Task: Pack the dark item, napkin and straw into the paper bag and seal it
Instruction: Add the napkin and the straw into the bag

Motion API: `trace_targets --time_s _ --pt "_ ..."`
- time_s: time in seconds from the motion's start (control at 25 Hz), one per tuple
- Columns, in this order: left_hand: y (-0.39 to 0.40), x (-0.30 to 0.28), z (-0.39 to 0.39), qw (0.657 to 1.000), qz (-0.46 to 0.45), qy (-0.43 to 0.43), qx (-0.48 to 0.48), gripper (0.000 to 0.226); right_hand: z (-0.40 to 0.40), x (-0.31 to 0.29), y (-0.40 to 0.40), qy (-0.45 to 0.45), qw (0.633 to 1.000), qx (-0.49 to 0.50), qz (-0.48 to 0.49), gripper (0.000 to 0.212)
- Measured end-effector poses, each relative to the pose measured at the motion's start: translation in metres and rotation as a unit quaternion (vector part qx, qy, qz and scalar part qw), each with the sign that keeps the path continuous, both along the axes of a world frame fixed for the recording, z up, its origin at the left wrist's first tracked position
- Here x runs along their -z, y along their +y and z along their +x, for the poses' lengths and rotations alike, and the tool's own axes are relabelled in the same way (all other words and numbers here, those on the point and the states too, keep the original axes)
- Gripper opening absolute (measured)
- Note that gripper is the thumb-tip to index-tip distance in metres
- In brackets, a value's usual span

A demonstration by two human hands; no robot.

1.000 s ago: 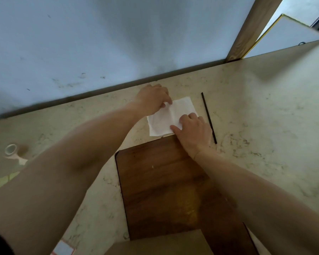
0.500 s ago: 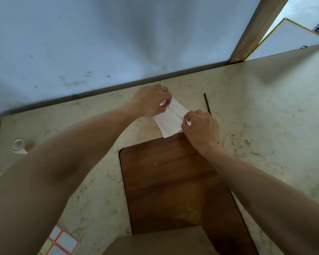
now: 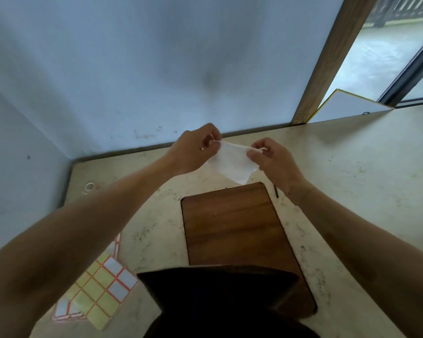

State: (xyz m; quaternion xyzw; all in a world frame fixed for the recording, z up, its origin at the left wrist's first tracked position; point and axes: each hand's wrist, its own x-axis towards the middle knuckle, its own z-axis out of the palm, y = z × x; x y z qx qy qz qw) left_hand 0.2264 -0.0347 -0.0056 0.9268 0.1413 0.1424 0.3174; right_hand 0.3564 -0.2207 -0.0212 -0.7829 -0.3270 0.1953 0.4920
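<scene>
**White napkin up in both hands – packing not far along**

White paper napkin (image 3: 232, 164) is off the counter, pinched by its top edge btwn both hands and hanging slack just above the far end of the wooden board (image 3: 235, 228). Left hand (image 3: 193, 150) has thumb + fingers closed on the left corner; right hand (image 3: 271, 159) is closed the same way on the right corner. Both hands narrow, gripping paper only, nothing else in them.

Straw (image 3: 276, 192): thin black stick on the counter (image 3: 352, 179), just right of the board, mostly hidden behind the right wrist – only a short bit shows. Untouched, so not packed.

Dark shape (image 3: 217, 301) at the bottom edge, at the near end of the board: could be the open mouth of the paper bag seen from above, or the dark item itself – can't tell which, too dark + cropped. So whether the dark item is already in the bag is unknown.

Sheet of sticker labels (image 3: 100, 291) lies on the counter by the left forearm; a tape roll (image 3: 89, 186) sits farther back at left. Prob. for sealing, neither in use.

Judgement: early/mid stage. Napkin in hand, likely being folded or readied for the bag. Left to do, as far as shown: napkin in, straw in, close + seal.
</scene>
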Motion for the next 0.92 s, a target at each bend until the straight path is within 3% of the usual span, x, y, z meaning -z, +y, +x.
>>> trace_targets --time_s 0.16,0.44,0.56,0.68,0.8,0.92 --pt "-0.04 -0.051 -0.052 0.999 -0.017 -0.046 -0.022 0.003 -0.044 -0.053 -0.029 -0.037 0.997 -0.07 0.008 0.03" --pt "-0.086 -0.087 -0.124 0.991 -0.06 -0.1 -0.064 0.002 -0.095 -0.101 -0.064 -0.039 0.99 -0.128 0.052 0.005" --pt "-0.102 -0.094 -0.138 0.987 -0.088 -0.109 -0.084 0.003 -0.108 -0.104 -0.074 -0.065 0.986 -0.147 0.038 0.037" --pt "-0.111 -0.1 -0.146 0.984 -0.095 -0.12 -0.092 0.004 -0.119 -0.1 -0.087 -0.127 0.986 -0.071 0.079 0.061" --pt "-0.116 -0.104 -0.152 0.983 -0.093 -0.123 -0.097 0.006 -0.124 -0.097 -0.102 -0.204 0.971 0.023 0.12 0.051" --pt "-0.122 -0.104 -0.154 0.984 -0.088 -0.119 -0.103 0.007 -0.13 -0.097 -0.11 -0.213 0.968 0.029 0.131 0.037"
